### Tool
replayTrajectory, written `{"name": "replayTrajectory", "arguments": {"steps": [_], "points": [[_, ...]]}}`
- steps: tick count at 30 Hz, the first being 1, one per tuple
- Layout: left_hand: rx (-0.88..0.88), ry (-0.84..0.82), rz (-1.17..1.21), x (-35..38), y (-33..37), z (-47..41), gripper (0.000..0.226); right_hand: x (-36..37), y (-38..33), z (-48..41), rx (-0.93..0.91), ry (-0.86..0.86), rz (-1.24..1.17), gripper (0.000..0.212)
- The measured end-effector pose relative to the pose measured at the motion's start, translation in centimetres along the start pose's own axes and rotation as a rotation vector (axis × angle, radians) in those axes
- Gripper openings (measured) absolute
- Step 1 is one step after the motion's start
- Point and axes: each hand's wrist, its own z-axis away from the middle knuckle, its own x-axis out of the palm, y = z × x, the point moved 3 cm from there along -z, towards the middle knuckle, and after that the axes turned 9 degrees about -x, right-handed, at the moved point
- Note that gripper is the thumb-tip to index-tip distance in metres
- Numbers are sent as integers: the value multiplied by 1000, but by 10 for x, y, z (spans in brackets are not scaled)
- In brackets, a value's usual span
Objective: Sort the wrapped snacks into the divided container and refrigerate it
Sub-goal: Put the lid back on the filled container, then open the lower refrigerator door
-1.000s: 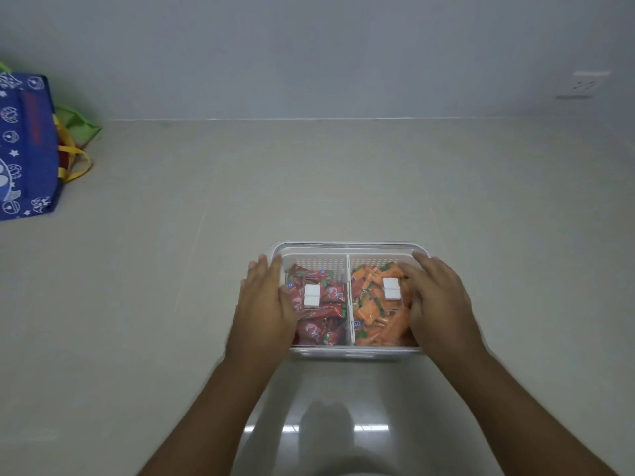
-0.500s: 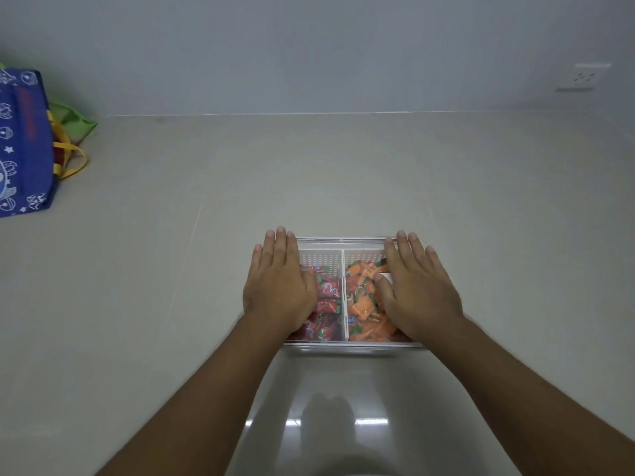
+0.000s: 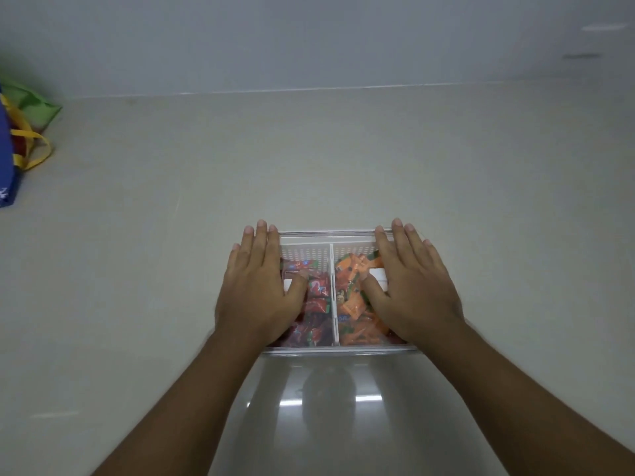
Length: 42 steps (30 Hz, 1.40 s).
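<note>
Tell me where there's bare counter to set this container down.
Bare counter lies between the container and the back wall, right of your right hand, and left of your left hand. Crowded only at the far-left edge, by the blue bag and green bag.

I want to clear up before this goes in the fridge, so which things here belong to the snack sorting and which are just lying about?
Part of the job: clear plastic divided container; red wrapped snacks, left compartment; orange wrapped snacks, right compartment; left hand and right hand, flat on its top.
Lying about: blue fabric bag with yellow handles; green bag beside it.
</note>
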Motion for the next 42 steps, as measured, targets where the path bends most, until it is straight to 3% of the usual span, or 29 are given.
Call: {"name": "replayTrajectory", "arguments": {"steps": [7,12,19,26,30,34,37,39,42], "points": [[94,-20,-22,-2,4,2,86,-8,-6,2,92,40,-43,73],[151,-172,148,-19,33,3,74,-23,-10,45,382,152,-213,66],[635,-175,294,-53,188,59,66,-132,43,188,742,428,64,62],[1052,-283,449,-64,348,195,67,-276,66,388,1069,686,471,63],[1188,-431,508,-58,417,296,69,-341,55,489,1171,747,714,69],[1252,-662,537,-39,469,390,69,-375,49,568,1262,764,909,89],[1175,-962,427,-17,487,453,71,-374,51,607,1258,722,1032,92],[1052,-1219,443,-2,489,484,56,-367,59,618,1215,693,1117,86],[967,-1314,604,20,486,500,38,-363,68,620,1157,742,1199,83]]}}
